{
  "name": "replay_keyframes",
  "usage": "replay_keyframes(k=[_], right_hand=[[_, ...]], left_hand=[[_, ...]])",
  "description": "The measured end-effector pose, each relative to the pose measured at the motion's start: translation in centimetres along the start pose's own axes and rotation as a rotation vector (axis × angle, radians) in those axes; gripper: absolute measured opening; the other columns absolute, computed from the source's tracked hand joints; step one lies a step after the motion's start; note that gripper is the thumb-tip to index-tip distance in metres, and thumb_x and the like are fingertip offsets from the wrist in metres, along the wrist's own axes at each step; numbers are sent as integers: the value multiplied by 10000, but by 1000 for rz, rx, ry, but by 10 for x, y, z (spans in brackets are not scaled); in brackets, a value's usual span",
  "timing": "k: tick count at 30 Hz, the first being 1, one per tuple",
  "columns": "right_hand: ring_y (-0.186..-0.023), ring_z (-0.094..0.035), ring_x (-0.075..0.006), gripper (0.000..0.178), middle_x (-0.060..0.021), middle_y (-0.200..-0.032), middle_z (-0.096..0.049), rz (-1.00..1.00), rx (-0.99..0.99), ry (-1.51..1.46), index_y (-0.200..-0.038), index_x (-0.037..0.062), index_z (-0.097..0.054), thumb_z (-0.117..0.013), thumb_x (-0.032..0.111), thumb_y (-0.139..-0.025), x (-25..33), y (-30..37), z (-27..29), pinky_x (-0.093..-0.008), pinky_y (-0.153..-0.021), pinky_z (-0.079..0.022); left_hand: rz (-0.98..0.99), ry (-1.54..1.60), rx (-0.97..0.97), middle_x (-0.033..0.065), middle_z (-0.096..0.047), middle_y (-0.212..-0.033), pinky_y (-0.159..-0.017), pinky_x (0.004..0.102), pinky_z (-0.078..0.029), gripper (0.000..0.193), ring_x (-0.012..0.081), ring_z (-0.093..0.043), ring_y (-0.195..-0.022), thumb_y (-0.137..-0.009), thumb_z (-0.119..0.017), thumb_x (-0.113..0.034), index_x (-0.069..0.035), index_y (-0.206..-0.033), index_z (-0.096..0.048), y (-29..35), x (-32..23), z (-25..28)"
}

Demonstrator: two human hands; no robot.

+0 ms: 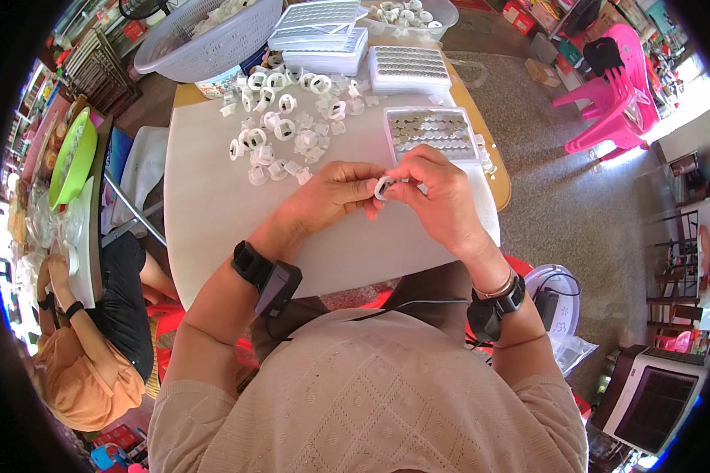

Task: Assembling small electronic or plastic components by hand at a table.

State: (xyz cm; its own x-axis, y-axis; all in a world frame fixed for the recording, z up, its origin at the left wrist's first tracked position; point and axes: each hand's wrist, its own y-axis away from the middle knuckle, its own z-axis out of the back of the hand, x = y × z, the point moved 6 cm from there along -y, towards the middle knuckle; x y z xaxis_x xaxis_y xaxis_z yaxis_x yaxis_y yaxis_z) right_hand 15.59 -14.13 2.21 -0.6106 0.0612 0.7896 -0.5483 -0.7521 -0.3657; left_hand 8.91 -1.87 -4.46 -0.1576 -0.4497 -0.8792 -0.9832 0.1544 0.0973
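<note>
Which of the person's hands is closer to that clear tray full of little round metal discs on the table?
Right. The right hand sits just below the tray of discs, nearly at its near edge. The left hand is farther off to the tray's lower left. Both pinch a small white ring.

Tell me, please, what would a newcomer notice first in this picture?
First, the two hands at the centre: the left hand and right hand together pinch a small white ring part above the white table. Behind them lies a scattered pile of white ring parts, with a tray of round metal pieces to the right.
</note>
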Motion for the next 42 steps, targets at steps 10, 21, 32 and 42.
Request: replay_keyframes(k=[10, 21, 32, 42], right_hand=[[-727, -611, -271, 130, -102, -829, -587, -44, -48, -34, -855, 8, -602, -695, 43, -772, -6, 7, -4, -342, -605, -496], [-837, -594, -318, 240, -121, -902, -595, 160, -173, 148, -990, 18, -593, -652, 20, -758, 18, 4, -2, -387, -695, -498], [-753, -570, -300, 203, -108, -831, -571, 325, -259, 401, -881, 26, -559, -634, 3, -694, 25, 4, -13, -395, -660, -489], [-774, -584, -308, 218, -116, -849, -584, 277, -223, 360, -909, 21, -568, -630, -5, -702, 14, 5, -13, -398, -668, -492]], left_hand=[[48, 3, 20, 44, -612, -969, -726, 279, -519, 348, 119, -583, -825, -937, -571, -213, 32, -1184, -561, -1, 1, 0], [-40, 188, -6, 66, -626, -985, -731, 273, -529, 338, 126, -610, -830, -952, -539, -171, 49, -1208, -534, -4, -1, 4], [-36, 122, -45, 68, -612, -1053, -795, 288, -514, 350, 130, -604, -902, -961, -531, -202, 41, -1213, -527, -7, 4, 7], [-62, 92, 9, 64, -628, -1004, -714, 286, -517, 323, 147, -607, -827, -951, -547, -197, 36, -1174, -560, -6, 4, 6]])
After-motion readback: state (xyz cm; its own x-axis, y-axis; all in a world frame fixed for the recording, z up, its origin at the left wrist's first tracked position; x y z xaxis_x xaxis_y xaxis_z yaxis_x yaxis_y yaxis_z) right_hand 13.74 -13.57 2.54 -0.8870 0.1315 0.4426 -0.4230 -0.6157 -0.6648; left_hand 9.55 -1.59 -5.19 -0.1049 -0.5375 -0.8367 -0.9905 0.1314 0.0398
